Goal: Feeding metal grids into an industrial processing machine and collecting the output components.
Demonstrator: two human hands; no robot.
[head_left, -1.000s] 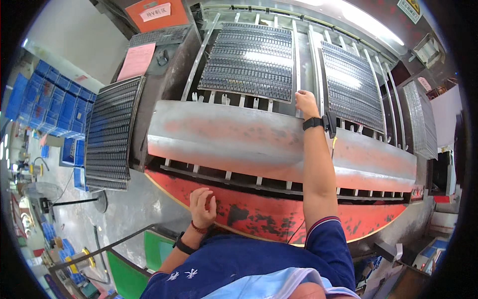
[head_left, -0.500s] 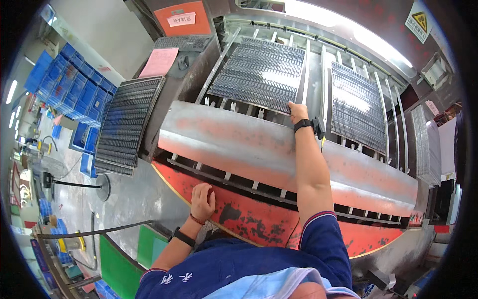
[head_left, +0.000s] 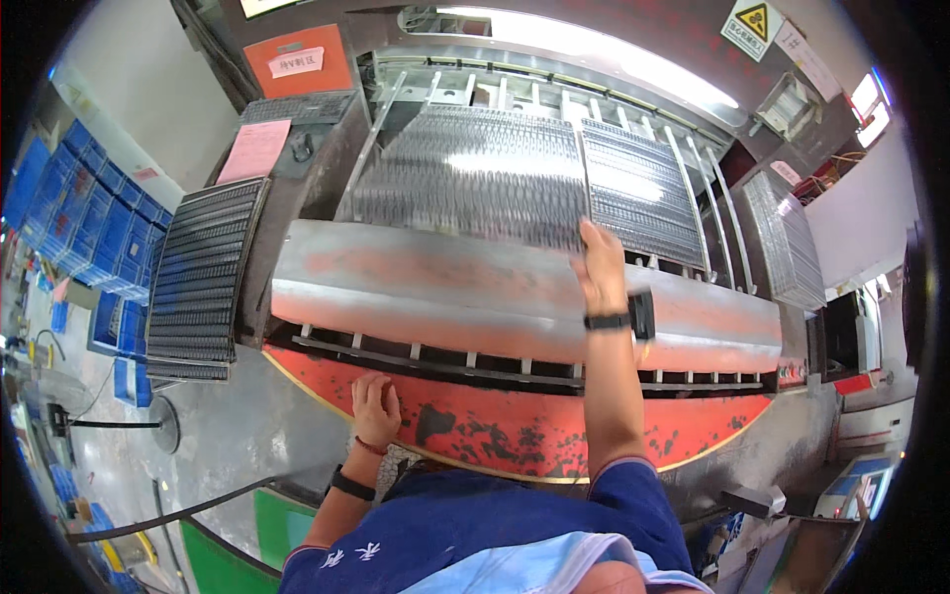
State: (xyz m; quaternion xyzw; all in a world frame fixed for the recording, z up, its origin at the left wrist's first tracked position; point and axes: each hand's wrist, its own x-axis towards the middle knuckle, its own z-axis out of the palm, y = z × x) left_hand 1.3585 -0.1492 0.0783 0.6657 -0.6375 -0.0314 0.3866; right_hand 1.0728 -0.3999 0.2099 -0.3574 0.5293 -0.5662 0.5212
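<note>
My right hand [head_left: 602, 262] grips the lower right corner of a blurred grey circuit board panel [head_left: 475, 178], which bears dense rows of small repeated shapes. The panel hangs over the metal rails of the machine, its near edge by the curved metal cover [head_left: 445, 282]. Beside it, to the right, lies a second circuit board panel [head_left: 643, 193] on the rails; the held panel's right edge reaches up to it. My left hand [head_left: 376, 408] holds nothing. It rests at the red front ledge [head_left: 495, 431] with its fingers loosely bent and the thumb apart.
To the left stands a stack of dark panels [head_left: 206, 282], below a keyboard [head_left: 297, 107] and pink sheet [head_left: 254, 150]. Another panel stack [head_left: 784, 238] leans at the machine's right. Blue crates [head_left: 94, 213], a round-based stand [head_left: 168, 426] and green boards [head_left: 223, 554] are at far left.
My right hand has pulled the left panel nearer and to the right, toward the second panel. The view has shifted a little to the right. My left hand stays at the ledge.
</note>
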